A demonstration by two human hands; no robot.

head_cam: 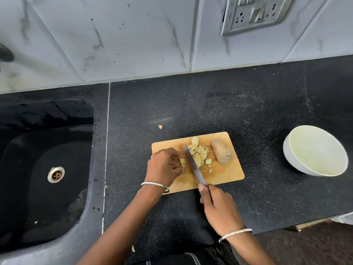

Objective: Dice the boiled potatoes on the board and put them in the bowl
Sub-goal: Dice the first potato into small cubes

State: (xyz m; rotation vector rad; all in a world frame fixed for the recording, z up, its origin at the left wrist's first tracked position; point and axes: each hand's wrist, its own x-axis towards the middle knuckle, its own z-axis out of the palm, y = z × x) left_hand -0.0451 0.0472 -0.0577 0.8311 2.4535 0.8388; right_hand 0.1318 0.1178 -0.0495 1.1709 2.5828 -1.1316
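Our left hand holds with curled fingers the potato pieces at its fingertips on the board, beside the knife that our right hand grips; boiled, they are probably soft and crumbly, so we hold gently
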